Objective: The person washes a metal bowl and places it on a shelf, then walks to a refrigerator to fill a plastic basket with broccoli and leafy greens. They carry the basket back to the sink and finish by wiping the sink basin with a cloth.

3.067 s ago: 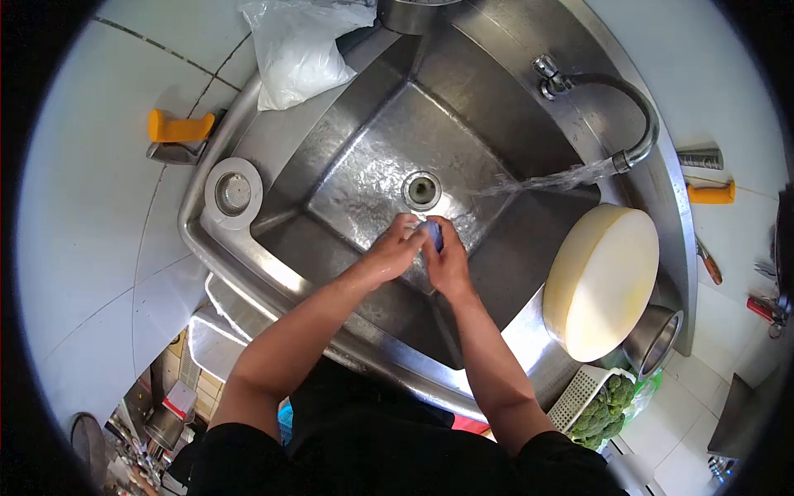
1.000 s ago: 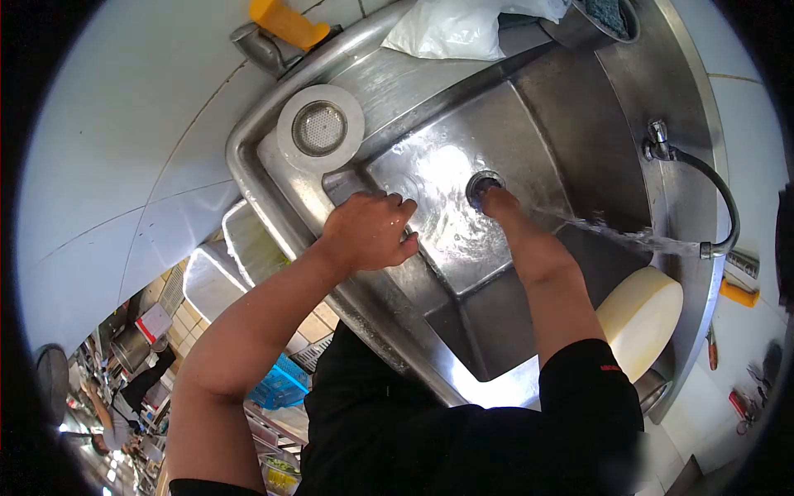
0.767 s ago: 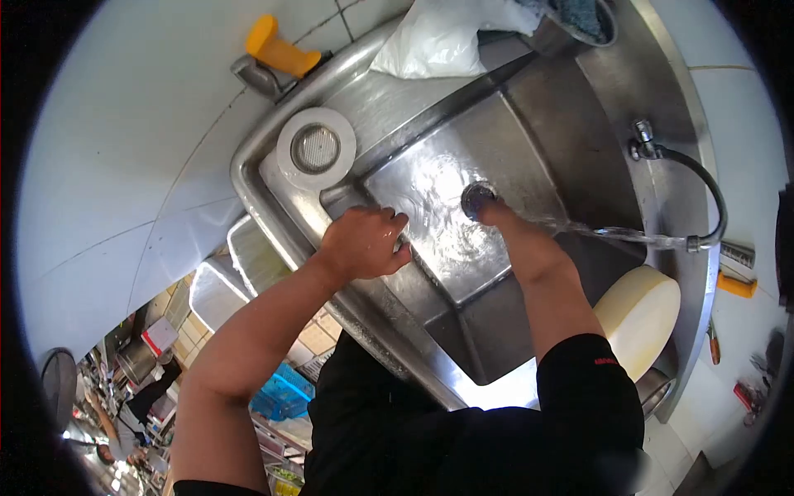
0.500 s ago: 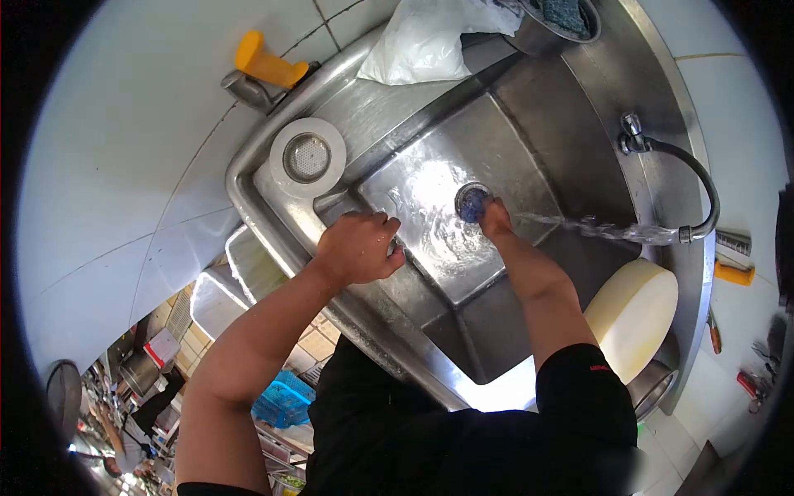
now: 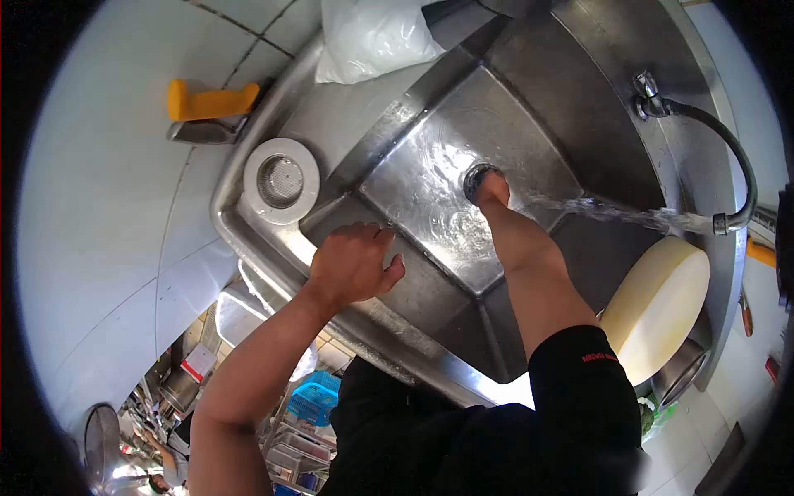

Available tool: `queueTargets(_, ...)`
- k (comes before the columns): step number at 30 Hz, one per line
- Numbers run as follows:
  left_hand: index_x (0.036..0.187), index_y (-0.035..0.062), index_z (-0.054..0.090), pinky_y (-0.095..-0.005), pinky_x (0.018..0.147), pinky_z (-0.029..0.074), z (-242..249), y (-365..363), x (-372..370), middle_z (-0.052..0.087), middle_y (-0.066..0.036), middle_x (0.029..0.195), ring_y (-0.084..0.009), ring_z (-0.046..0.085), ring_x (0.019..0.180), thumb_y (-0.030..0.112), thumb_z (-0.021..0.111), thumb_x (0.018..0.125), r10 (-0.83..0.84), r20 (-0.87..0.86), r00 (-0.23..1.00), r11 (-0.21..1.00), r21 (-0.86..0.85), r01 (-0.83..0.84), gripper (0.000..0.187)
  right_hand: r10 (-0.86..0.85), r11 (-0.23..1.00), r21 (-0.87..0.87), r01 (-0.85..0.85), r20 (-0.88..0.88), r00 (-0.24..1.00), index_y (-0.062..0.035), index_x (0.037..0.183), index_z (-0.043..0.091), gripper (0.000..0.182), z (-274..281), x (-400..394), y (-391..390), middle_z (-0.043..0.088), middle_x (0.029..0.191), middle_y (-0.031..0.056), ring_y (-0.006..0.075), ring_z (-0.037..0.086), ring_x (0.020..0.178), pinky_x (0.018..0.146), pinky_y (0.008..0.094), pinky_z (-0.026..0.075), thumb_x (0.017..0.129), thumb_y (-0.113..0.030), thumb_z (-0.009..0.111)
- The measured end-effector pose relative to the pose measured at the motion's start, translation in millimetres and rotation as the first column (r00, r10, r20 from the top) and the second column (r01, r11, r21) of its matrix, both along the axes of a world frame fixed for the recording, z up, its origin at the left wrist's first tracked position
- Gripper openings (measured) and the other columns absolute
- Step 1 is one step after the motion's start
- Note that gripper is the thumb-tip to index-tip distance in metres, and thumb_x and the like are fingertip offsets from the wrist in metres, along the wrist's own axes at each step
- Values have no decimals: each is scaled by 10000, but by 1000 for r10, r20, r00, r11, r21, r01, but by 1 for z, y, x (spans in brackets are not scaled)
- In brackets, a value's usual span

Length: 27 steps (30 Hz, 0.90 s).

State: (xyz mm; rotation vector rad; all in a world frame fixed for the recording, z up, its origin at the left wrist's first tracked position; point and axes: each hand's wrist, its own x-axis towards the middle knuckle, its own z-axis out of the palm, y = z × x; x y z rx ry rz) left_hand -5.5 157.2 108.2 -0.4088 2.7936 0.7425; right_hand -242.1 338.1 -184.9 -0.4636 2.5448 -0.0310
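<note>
My right hand [image 5: 494, 188] reaches down into the round drain hole [image 5: 475, 178] in the floor of the steel sink [image 5: 529, 124]. Its fingers are closed and mostly hidden in the hole, so what they grip does not show clearly. Shallow water ripples around the drain. Over the sink's near-left wall hangs my left hand [image 5: 351, 263], empty, with its fingers loosely bent and the thumb held apart. A drain strainer basket [image 5: 281, 181] with a wide pale rim sits on the sink's left ledge, beyond my left hand.
Water pours from the curved faucet [image 5: 721, 178] on the right. A thick round cream-coloured board [image 5: 662, 306] leans at the sink's right end. A white plastic bag [image 5: 376, 41] lies on the back ledge. A yellow-handled tool [image 5: 213, 102] is at the left wall, and a blue basket [image 5: 314, 398] stands below.
The view has shifted and come closer. My right hand has gone deeper into the drain, where a bluish scrubber-like thing showed before. My left hand stays by the sink's edge.
</note>
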Motion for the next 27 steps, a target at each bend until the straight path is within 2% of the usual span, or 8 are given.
queueTargets(3, 908, 21, 644, -428, 714, 542, -1, -4, -1, 645, -148, 848, -319, 655, 789, 339, 625, 801, -13, 63, 998, 1000, 3, 13, 336, -79, 995, -71, 76, -50, 996, -35, 1025, 674, 228, -15, -10, 11, 661, 1117, 200, 330, 653, 1032, 877, 406, 534, 903, -139, 512)
queueTargets(5, 905, 20, 645, -429, 712, 544, 0, -2, 1, 648, -150, 842, -318, 657, 798, 338, 623, 800, -9, 46, 999, 1000, 24, 8, 335, 297, 947, -117, -301, -51, 954, 4, 1072, 615, 267, -32, -18, 39, 606, 1151, 250, 380, 618, 1054, 914, 435, 508, 866, -156, 562)
queueTargets(6, 905, 20, 645, -429, 712, 544, 0, 0, 4, 648, -150, 842, -318, 657, 798, 338, 623, 800, -14, 46, 999, 999, 36, 12, 335, 324, 945, -84, -317, 95, 941, -4, 1079, 609, 273, 13, -20, 32, 594, 1138, 272, 398, 609, 1059, 917, 454, 505, 853, -154, 572)
queueTargets(10, 869, 19, 641, -420, 707, 539, -2, -1, 1, 643, -145, 795, -308, 653, 770, 327, 609, 800, -11, -17, 1000, 1000, 12, 11, 318, 495, 866, -122, -486, 65, 866, -34, 1124, 595, 274, 53, -31, 39, 604, 1139, 248, 422, 610, 1049, 903, 482, 511, 868, -99, 519)
queueTargets(16, 808, 25, 627, -409, 686, 532, -5, -3, 2, 636, -131, 765, -292, 643, 726, 305, 604, 793, -2, -99, 995, 1000, -8, 1, 282, 541, 826, 58, -561, 196, 818, -32, 1003, 691, 234, 18, -40, 21, 670, 1059, 221, 383, 657, 999, 865, 463, 536, 862, -80, 510)
queueTargets(19, 796, 29, 624, -408, 674, 531, -3, -2, 2, 636, -130, 762, -290, 638, 715, 300, 608, 790, -17, -75, 997, 1000, 7, 18, 271, 332, 941, 24, -339, 141, 933, -41, 944, 721, 224, 19, -32, 14, 671, 1050, 228, 349, 667, 1001, 853, 438, 545, 851, -72, 520)
queueTargets(23, 874, 23, 641, -408, 683, 541, 0, -3, -2, 637, -134, 801, -307, 648, 765, 317, 650, 781, -12, -2, 1000, 999, 44, 12, 309, 156, 987, 24, -157, 32, 987, -61, 942, 726, 238, -70, -16, 31, 688, 1045, 204, 347, 675, 996, 856, 420, 544, 888, -102, 498)
queueTargets(27, 882, 28, 640, -415, 686, 540, -4, -3, 5, 638, -133, 806, -310, 647, 767, 324, 654, 777, -11, 2, 1000, 1000, 19, 11, 315, 58, 995, 78, -66, 102, 993, -47, 1055, 707, 252, 1, -9, -2, 657, 1147, 216, 359, 641, 1073, 891, 438, 527, 885, -147, 550)
